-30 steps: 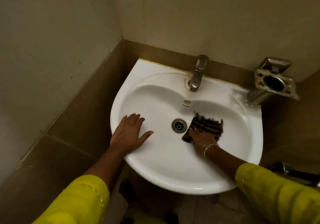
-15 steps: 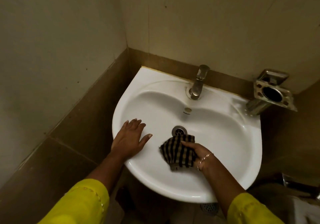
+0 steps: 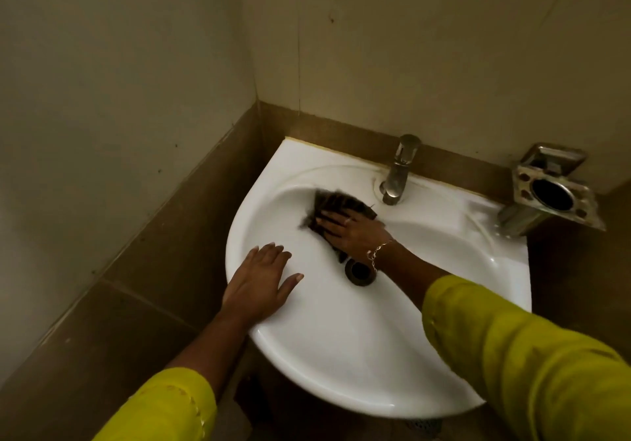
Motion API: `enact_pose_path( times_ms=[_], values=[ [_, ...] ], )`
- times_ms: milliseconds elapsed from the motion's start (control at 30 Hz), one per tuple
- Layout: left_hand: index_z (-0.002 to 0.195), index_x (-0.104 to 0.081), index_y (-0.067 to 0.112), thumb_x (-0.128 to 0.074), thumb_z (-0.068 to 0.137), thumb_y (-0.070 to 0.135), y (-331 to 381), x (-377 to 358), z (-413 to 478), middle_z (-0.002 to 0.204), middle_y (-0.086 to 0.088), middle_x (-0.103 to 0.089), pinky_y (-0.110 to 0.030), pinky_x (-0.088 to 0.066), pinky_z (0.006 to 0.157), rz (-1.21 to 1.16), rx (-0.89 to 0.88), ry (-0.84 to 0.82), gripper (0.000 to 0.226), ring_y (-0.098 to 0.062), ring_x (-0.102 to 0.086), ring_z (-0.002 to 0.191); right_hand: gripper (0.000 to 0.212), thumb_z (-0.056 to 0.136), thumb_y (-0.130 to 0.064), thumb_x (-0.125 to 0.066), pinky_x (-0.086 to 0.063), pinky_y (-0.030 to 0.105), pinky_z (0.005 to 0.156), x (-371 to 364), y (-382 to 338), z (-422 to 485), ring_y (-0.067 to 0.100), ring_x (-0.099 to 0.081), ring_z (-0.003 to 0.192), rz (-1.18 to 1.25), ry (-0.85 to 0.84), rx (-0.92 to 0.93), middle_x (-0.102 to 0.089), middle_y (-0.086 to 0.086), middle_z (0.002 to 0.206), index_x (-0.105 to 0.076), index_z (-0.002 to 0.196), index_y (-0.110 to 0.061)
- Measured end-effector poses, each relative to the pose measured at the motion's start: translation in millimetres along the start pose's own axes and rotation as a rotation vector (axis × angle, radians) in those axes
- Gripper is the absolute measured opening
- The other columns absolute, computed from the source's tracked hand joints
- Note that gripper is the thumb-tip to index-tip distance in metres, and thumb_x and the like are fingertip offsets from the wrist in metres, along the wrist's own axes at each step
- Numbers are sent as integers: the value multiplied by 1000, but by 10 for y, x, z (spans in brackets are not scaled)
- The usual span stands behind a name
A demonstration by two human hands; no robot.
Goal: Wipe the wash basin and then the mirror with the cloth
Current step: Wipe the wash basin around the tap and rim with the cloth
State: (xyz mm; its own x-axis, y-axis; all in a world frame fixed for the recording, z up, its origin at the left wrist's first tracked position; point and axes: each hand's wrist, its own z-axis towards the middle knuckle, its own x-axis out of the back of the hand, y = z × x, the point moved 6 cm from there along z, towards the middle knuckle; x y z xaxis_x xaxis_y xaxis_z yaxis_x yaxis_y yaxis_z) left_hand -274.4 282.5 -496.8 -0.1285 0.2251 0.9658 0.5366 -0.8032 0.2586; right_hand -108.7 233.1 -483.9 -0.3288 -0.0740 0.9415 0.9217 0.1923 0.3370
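A right hand (image 3: pixel 355 232) presses the dark checked cloth (image 3: pixel 336 206) flat against the wash basin's (image 3: pixel 341 338) back-left inner wall beside the tap (image 3: pixel 397 171), fingers spread; the left hand (image 3: pixel 261 285) rests open on the rim. Basin-wiping appears under way; remaining bowl surfaces likely come next, the mirror unseen.

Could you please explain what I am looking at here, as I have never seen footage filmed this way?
There is no machine: a person wears a camera on the head, looking down at their own two arms in yellow sleeves. Below is a white wash basin set in a tiled corner, with a metal tap at the back and a drain in the bowl. A metal holder sits on the wall to the right. The left hand rests flat on the basin's rim. The right hand presses a dark striped cloth flat against the bowl's back slope, near the tap. No mirror is in view.
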Motion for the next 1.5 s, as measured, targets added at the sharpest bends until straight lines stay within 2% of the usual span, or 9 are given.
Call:
enact_pose_path(
  times_ms=[100, 233, 300, 433, 500, 633, 867, 1100, 1500],
  values=[
    [109, -63, 10, -6, 89, 63, -9, 5, -1, 114, -11, -65, -42, -41, 99, 6, 16, -3, 81, -27, -57, 113, 47, 62, -34, -76, -45, 28, 98, -318, 70, -113, 20, -63, 110, -54, -424, -38, -69, 2, 113, -70, 106, -17],
    [109, -63, 9, -7, 89, 64, -12, -1, -2, 115, -12, -65, -46, -39, 100, 8, 8, -3, 81, -28, -57, 114, 51, 97, -17, -39, -4, 35, 118, -418, 77, -352, 29, -12, 144, -66, -498, -98, -19, 14, 155, -24, 144, -5],
    [110, -62, 9, -6, 88, 65, -23, -6, -1, 116, -12, -65, -43, -38, 101, 8, 9, 7, 82, -28, -56, 115, 55, 87, -25, -58, -20, 32, 115, -480, 58, -502, 25, -33, 138, -68, -476, -95, -40, 11, 146, -42, 137, -10],
    [110, -62, 10, -5, 88, 65, -35, -18, 3, 116, -11, -65, -38, -35, 102, 21, 16, 1, 82, -27, -56, 115, 80, 14, -45, -90, -57, 33, 75, -831, 141, -764, 20, -72, 85, 139, -481, -174, -76, 0, 89, -76, 89, -20],
    [108, -63, 10, -5, 89, 65, -32, -11, 5, 114, -11, -66, -39, -39, 100, 29, 12, -2, 82, -27, -57, 114, 78, 31, -52, -88, -56, 38, 82, -748, 147, -860, 25, -70, 94, 222, -538, -274, -74, 5, 100, -73, 101, -20],
    [105, -64, 8, -9, 89, 64, -7, 2, 6, 109, -13, -67, -47, -43, 96, 51, -23, -7, 80, -30, -60, 109, 70, 90, -60, -27, -12, 37, 118, -551, 104, -1026, 23, -20, 143, 599, -540, -608, -23, 8, 154, -23, 146, -19],
    [108, -62, 6, -30, 83, 54, 7, -21, 22, 110, -14, -66, -48, -39, 99, 55, -62, 5, 64, -32, -57, 113, 52, 97, -14, -41, -18, 37, 115, -659, -158, -1069, 30, -21, 142, 941, -732, -686, -20, 13, 155, -25, 146, -15],
    [107, -62, 4, -19, 89, 61, 43, 40, -8, 110, -15, -66, -33, -29, 102, 1, -75, 97, 74, -34, -54, 117, 37, 93, -16, -53, -42, 39, 97, -439, -436, -1145, 33, -49, 123, 2176, -211, -1400, -57, 16, 121, -50, 126, 1],
    [129, -46, 5, -16, 92, 59, 303, 567, -70, 147, -18, -33, -38, -25, 107, -55, -143, 319, 72, -24, -17, 138, 26, 82, 8, -50, -56, 35, 76, 236, -443, -723, 28, -60, 99, 2809, 534, -1131, -68, 14, 99, -59, 104, -3]
  ],
)
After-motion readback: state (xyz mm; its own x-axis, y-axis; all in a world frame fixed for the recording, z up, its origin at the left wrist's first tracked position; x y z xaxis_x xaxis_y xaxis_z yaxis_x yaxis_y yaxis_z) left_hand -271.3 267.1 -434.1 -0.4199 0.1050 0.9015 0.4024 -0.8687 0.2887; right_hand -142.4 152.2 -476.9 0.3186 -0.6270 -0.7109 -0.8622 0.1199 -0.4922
